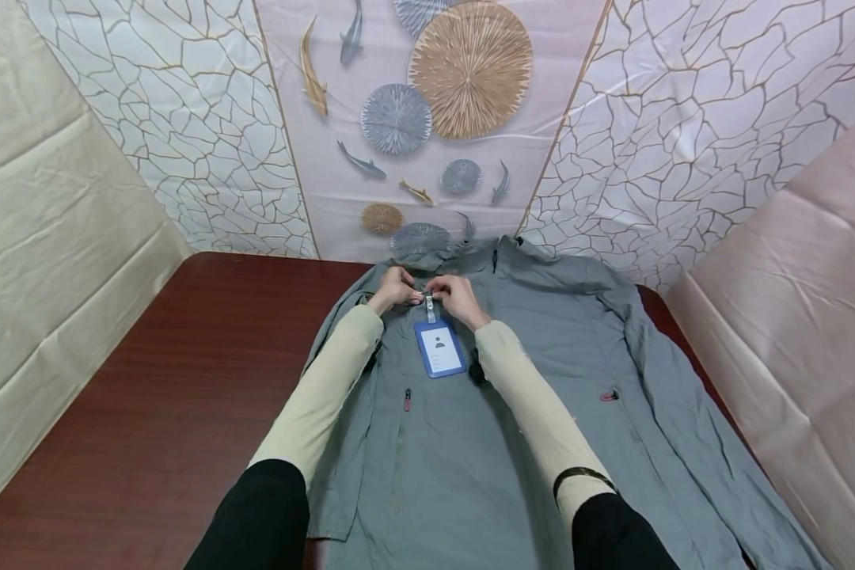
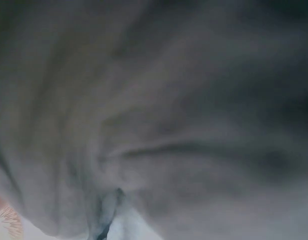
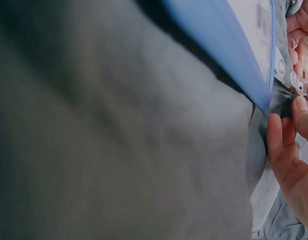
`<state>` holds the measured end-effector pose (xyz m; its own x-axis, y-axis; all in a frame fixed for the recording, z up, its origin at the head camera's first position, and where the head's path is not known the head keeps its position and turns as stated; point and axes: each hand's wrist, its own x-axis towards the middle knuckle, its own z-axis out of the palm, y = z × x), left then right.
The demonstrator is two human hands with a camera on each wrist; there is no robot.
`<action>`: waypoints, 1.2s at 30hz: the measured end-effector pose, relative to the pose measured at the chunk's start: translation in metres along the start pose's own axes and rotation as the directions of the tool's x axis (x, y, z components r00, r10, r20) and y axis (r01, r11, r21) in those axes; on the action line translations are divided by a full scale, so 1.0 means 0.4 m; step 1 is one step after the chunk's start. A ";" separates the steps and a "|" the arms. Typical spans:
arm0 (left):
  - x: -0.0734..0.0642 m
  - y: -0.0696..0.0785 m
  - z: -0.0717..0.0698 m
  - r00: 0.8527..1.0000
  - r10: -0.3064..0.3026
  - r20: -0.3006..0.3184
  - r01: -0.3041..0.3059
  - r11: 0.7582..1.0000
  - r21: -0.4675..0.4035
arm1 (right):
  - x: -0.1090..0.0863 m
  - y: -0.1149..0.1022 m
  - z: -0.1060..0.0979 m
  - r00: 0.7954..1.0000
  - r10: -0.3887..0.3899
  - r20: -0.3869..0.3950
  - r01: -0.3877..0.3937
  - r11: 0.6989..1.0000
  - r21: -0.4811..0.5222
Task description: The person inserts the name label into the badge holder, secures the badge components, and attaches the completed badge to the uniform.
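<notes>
A grey jacket (image 1: 541, 380) lies spread out, and a blue-framed ID badge (image 1: 442, 348) rests on its chest. A short strap with a metal badge clip (image 1: 431, 307) extends from the badge's top edge. My left hand (image 1: 399, 286) pinches at the clip from the left side. From the right, my right hand (image 1: 456, 297) pinches the clip between thumb and fingers. In the right wrist view, the right hand (image 3: 294, 170) is at the small metal clip (image 3: 296, 91), close to the left fingers (image 3: 301, 50). Blurred jacket cloth fills most of the left wrist view; no hand shows there.
A dark red-brown table (image 1: 150, 396) lies under the jacket. Behind it hangs a patterned cloth (image 1: 328, 190), with beige padded panels (image 1: 64, 198) at both sides. Red-tabbed zip pulls (image 1: 408, 400) show on the jacket's front.
</notes>
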<state>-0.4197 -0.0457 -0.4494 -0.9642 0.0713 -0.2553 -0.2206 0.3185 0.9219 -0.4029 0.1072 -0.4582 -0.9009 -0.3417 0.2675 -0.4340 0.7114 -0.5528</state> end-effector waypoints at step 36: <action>0.081 -0.057 0.011 0.997 0.069 -0.022 -0.069 0.997 -0.016 | -0.009 -0.002 0.001 0.995 -0.092 -0.032 0.091 0.995 -0.049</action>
<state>-0.4453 -0.0466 -0.4800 -0.9801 0.0725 -0.1847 -0.1555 0.2975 0.9420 -0.3992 0.1076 -0.4588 -0.8566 -0.3858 0.3428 -0.5132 0.7066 -0.4872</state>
